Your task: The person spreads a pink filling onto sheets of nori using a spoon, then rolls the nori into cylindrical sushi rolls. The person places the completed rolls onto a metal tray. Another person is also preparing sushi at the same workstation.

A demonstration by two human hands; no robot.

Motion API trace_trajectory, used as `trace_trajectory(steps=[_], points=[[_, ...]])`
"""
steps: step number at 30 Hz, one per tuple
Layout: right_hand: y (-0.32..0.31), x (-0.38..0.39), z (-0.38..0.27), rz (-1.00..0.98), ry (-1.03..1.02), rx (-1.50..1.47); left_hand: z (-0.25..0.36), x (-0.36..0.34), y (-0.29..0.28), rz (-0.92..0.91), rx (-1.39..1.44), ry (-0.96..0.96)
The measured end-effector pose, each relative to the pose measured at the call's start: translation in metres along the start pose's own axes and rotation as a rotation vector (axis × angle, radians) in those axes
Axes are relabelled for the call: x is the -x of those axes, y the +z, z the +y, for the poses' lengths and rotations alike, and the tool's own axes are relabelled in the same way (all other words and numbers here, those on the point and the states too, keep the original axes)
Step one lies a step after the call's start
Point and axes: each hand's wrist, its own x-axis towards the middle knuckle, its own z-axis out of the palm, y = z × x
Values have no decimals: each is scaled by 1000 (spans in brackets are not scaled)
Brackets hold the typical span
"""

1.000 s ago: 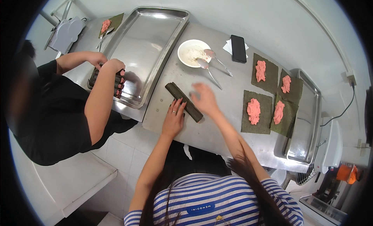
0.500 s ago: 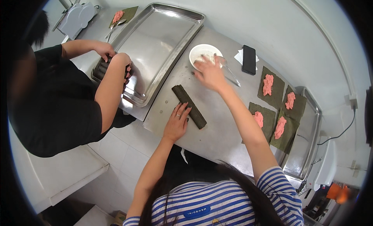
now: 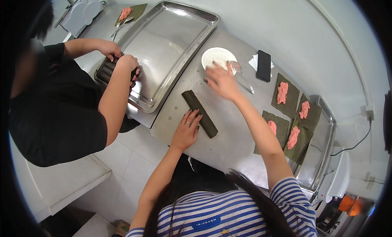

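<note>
My left hand (image 3: 185,130) rests its spread fingertips on a long dark seaweed roll (image 3: 200,114) lying on the steel tabletop (image 3: 237,155). My right hand (image 3: 221,83) is over the near side of a white bowl (image 3: 218,53) holding pale contents, its fingers spread and slightly blurred. A long-handled spoon (image 3: 247,83) lies beside the bowl, partly hidden by that hand. To the right, several seaweed sheets (image 3: 288,104) each carry a pink lump of filling (image 3: 282,93).
A co-worker in black (image 3: 61,114) handles dark rolls (image 3: 107,69) at a large steel tray (image 3: 171,29) on the left. A phone (image 3: 263,65) on white paper sits behind the bowl. Another tray (image 3: 320,155) is at the right. Another filled sheet (image 3: 136,12) lies at top left.
My right hand has moved up from beside the roll to the bowl. My left hand stays on the roll. The view has shifted slightly.
</note>
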Motion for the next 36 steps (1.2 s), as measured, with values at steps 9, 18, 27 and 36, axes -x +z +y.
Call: trace_trajectory(steps=[9, 18, 27, 36], points=[[0, -27, 19, -117, 37, 120, -2, 1, 0, 4, 24, 14], [12, 82, -28, -385, -297, -86, -4, 1, 2, 26, 12, 27], [2, -17, 30, -22, 149, 148, -2, -3, 0, -11, 5, 28], [1, 23, -8, -57, -199, 119, -1, 1, -1, 13, 6, 10]])
